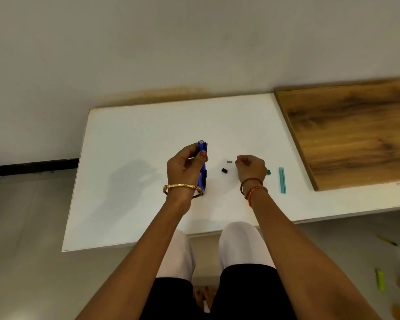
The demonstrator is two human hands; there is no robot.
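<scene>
Blue see-through plastic makes up the blue tool [204,179], a slim, stiff body that stands nearly upright just left of the frame's centre, its lower end on the white bench [136,135] and its capped top poking out above your knuckles. It looks light and rigid, so it should need no squeezing, but the smooth shell is probably slippery and standing on end makes it tippy. Take it on the flat sides of the upper half, as you do now. Your left hand [185,167] is wrapped round that upper half, with the fingers [189,150] curled over the far side and the thumb pressed on the near face, so the tool lies clamped between them with its lower length bare below the hand. Your right hand [251,168] sits right of centre, knuckles up, with its fingers drawn together at the tips. Whether they pinch anything cannot be told from here. Just beside those tips, to their left, lies a tiny grey piece [229,161], apart from them by a sliver of bench, and a small black piece [225,170] lies a little lower. Both look hard, featherlight and easy to flick away, so a fingertip pinch from above suits them. A teal strip [282,180] lies further right, near a wooden board [356,130].
</scene>
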